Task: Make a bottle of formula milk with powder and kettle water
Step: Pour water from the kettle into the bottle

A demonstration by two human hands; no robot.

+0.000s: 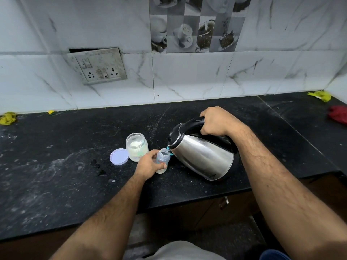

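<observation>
A small clear baby bottle [163, 157] stands on the black counter [56, 166], with my left hand [148, 165] wrapped around its side. My right hand [216, 121] grips the black handle of a steel kettle [202, 154]. The kettle is tilted to the left, its spout right over the bottle's open mouth, and a thin stream of water runs into it. A little pale liquid lies at the bottle's bottom. Just left of the bottle stands an open jar of white powder [136, 147], its lilac lid [119, 156] lying flat beside it.
A teal piece [170, 151] shows between bottle and kettle spout. Yellow cloths lie at the counter's far left [7, 118] and far right [320, 95], a red cloth [339, 114] at the right edge. A wall socket panel [97, 66] hangs loose above. The counter's front edge runs below my arms.
</observation>
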